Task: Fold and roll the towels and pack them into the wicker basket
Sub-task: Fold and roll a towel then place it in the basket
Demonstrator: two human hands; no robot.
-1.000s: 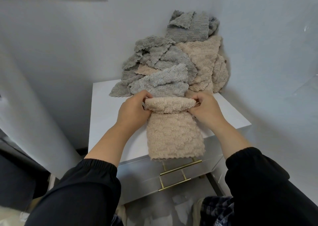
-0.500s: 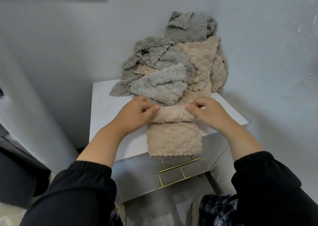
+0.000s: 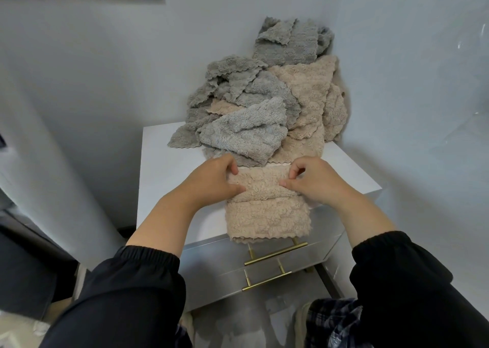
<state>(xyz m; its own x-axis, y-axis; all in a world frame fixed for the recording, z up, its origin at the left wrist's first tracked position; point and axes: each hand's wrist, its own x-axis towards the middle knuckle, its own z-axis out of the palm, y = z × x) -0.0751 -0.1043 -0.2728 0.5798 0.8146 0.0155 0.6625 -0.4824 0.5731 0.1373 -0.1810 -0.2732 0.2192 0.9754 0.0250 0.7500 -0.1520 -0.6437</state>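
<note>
Left hand and right hand both pinch the rolled end of the beige towel. It lies at the front of the surface, tail over the edge. I'd roll toward me, ends level and tension even, or it'll likely cone. Basket not in view.

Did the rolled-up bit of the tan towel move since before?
Yes. The tan towel roll has come toward the person, closer to the front edge of the cabinet and its gold handle, away from the towel pile.
</note>
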